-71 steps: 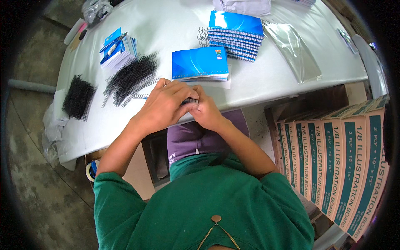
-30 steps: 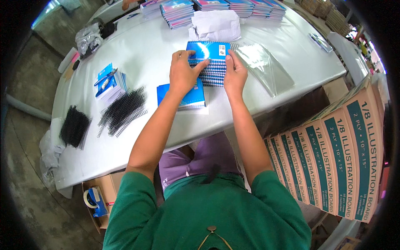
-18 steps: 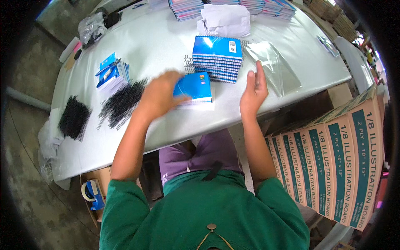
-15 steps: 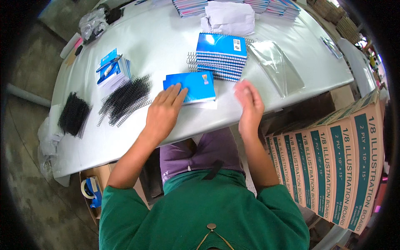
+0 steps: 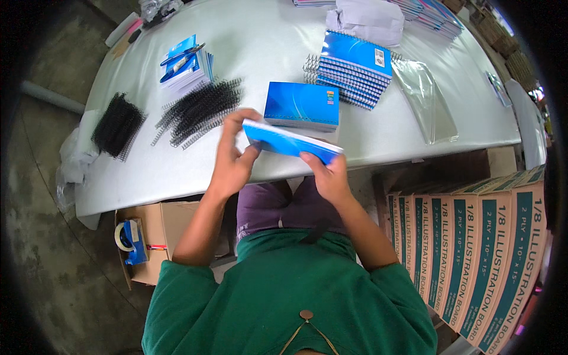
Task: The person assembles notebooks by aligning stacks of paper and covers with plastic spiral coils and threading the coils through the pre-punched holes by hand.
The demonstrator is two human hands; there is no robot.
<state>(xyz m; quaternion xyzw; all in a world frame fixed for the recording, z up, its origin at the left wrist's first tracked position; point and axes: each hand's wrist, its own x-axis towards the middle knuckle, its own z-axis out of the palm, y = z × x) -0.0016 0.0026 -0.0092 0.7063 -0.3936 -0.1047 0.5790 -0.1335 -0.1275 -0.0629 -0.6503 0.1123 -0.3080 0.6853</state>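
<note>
Between my two hands, a blue-covered notebook (image 5: 290, 144) without a spiral is held tilted above the table's near edge. My left hand (image 5: 234, 157) grips its left end, thumb below and fingers behind. My right hand (image 5: 329, 177) pinches its right end with the thumb on the blue cover. Just beyond lies a stack of blue notebooks (image 5: 302, 103) with punched holes along the near edge. Behind it to the right stands a pile of spiral-bound blue notebooks (image 5: 358, 59). Loose black spiral coils (image 5: 198, 112) lie to the left, beside another bunch of coils (image 5: 118, 125).
Pens rest on a stack of blue booklets (image 5: 186, 65) at the left. A clear plastic sheet (image 5: 427, 103) and crumpled white paper (image 5: 365, 22) lie on the white table (image 5: 248, 59). Large cardboard boxes (image 5: 473, 248) stand at my right, and an open carton (image 5: 171, 225) below the table's left.
My left hand has come off the stack and a notebook is now lifted toward me. My right hand has moved in and taken its right end. The view has shifted slightly.
</note>
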